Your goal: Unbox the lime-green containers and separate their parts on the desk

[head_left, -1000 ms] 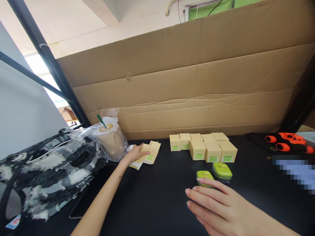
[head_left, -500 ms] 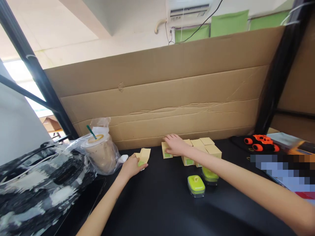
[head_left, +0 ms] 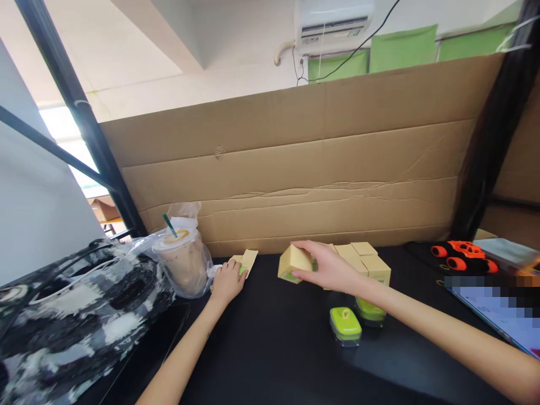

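Observation:
My right hand [head_left: 327, 269] grips a small tan carton [head_left: 293, 262] with a green label, tilted and lifted just above the black table [head_left: 274, 349]. Behind that hand stands a group of several like cartons [head_left: 369, 260]. My left hand [head_left: 228, 281] rests on a stack of flat, unfolded cartons [head_left: 247, 260] at the table's back left. Two small green-lidded containers [head_left: 345, 324] [head_left: 369, 310] sit on the table under my right forearm.
An iced drink cup in a clear plastic bag [head_left: 181, 261] stands left of the flat cartons. A black-and-white bag [head_left: 76, 315] fills the left side. A cardboard wall [head_left: 316, 180] closes the back. An orange-and-black object [head_left: 462, 254] and a blurred screen [head_left: 498, 298] lie at right.
My right hand came off the green containers, reached to the carton group and has lifted the leftmost carton, tilting it. My left hand stayed on the flat cartons.

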Motion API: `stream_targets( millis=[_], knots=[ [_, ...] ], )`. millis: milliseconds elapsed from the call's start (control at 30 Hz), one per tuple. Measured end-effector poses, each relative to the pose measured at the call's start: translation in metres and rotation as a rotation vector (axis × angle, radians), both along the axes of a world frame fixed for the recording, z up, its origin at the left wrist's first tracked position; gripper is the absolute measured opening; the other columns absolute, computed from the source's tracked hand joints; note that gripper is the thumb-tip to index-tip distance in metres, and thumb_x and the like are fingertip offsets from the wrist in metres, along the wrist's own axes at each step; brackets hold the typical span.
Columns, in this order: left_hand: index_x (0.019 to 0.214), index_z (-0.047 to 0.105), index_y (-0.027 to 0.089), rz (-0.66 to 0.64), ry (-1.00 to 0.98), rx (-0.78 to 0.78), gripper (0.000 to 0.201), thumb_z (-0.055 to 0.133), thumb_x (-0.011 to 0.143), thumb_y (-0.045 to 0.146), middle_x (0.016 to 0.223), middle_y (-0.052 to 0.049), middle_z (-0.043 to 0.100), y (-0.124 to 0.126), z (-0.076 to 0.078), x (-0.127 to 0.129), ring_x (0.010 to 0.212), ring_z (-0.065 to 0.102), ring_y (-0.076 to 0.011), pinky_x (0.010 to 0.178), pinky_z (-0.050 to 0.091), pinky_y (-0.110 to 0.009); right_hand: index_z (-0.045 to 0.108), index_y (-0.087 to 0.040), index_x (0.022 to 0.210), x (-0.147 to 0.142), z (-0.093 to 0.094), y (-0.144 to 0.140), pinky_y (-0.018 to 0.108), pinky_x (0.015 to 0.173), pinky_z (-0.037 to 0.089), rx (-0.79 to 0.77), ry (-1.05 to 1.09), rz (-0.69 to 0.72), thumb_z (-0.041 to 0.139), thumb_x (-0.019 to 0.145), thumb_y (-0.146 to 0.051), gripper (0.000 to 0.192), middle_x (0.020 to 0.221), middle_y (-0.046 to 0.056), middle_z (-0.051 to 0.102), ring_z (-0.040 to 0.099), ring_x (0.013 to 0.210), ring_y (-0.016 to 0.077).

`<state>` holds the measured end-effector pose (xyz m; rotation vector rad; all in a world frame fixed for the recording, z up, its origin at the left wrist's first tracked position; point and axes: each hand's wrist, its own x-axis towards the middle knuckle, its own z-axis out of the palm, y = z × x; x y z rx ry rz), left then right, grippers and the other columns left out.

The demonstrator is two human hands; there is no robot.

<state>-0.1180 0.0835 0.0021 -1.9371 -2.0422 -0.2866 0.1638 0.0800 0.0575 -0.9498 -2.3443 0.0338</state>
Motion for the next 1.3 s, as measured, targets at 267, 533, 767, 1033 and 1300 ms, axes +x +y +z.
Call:
stream_targets(
  millis=[267, 533, 767, 1033, 1300],
  knots=[
    [0.106, 0.06, 0.008, -0.075, -0.089, 0.178, 0.039, 0.029, 0.093, 0.029, 0.107, -0.021, 0.059, -0.007, 0.035, 0.011, 0.104, 0.05, -0.0345, 0.091, 0.038, -0.047, 0.049, -0.027, 0.127, 0.058, -0.007, -0.063, 0.038, 0.095, 0.049, -0.103, 0.12, 0.116, 0.065, 0.079, -0.032, 0.051, 0.124, 0.007, 0.056, 0.056, 0.114, 0.0221],
    [0.14, 0.03, 0.024, -0.897, -0.476, -0.095, 0.082, 0.071, 0.072, 0.045, 0.136, -0.012, 0.047, -0.079, 0.038, 0.091, 0.121, 0.046, -0.0282, 0.103, 0.038, -0.04, 0.043, -0.029, 0.132, 0.053, -0.029, -0.071, 0.036, 0.099, 0.047, -0.146, 0.104, 0.184, 0.065, 0.078, -0.016, 0.06, 0.126, 0.006, 0.054, 0.05, 0.119, 0.0199],
    [0.146, 0.011, 0.025, -0.884, -0.211, -0.053, 0.074, 0.053, 0.084, 0.024, 0.115, -0.013, 0.054, -0.092, 0.028, 0.105, 0.098, 0.053, -0.0274, 0.082, 0.049, -0.042, 0.036, -0.02, 0.134, 0.05, -0.051, -0.073, 0.041, 0.095, 0.05, 0.089, 0.064, 0.132, 0.051, 0.088, -0.017, 0.049, 0.128, 0.013, 0.054, 0.052, 0.118, 0.0232],
    [0.143, 0.013, 0.019, -0.865, -0.096, -0.018, 0.076, 0.054, 0.079, 0.021, 0.104, -0.012, 0.054, -0.092, 0.023, 0.108, 0.09, 0.052, -0.0267, 0.066, 0.053, -0.037, 0.045, -0.015, 0.125, 0.049, -0.058, -0.07, 0.042, 0.082, 0.055, 0.303, 0.058, 0.085, 0.044, 0.094, -0.029, 0.033, 0.109, 0.015, 0.063, 0.061, 0.101, 0.0251],
    [0.13, 0.036, 0.02, -0.769, -0.173, -0.053, 0.069, 0.06, 0.066, 0.026, 0.098, -0.007, 0.053, -0.093, 0.02, 0.114, 0.085, 0.055, -0.0239, 0.062, 0.052, -0.033, 0.044, -0.018, 0.117, 0.055, -0.06, -0.064, 0.04, 0.081, 0.053, 0.284, 0.131, 0.151, 0.057, 0.088, -0.035, 0.036, 0.107, 0.014, 0.061, 0.06, 0.099, 0.0242]
  ],
)
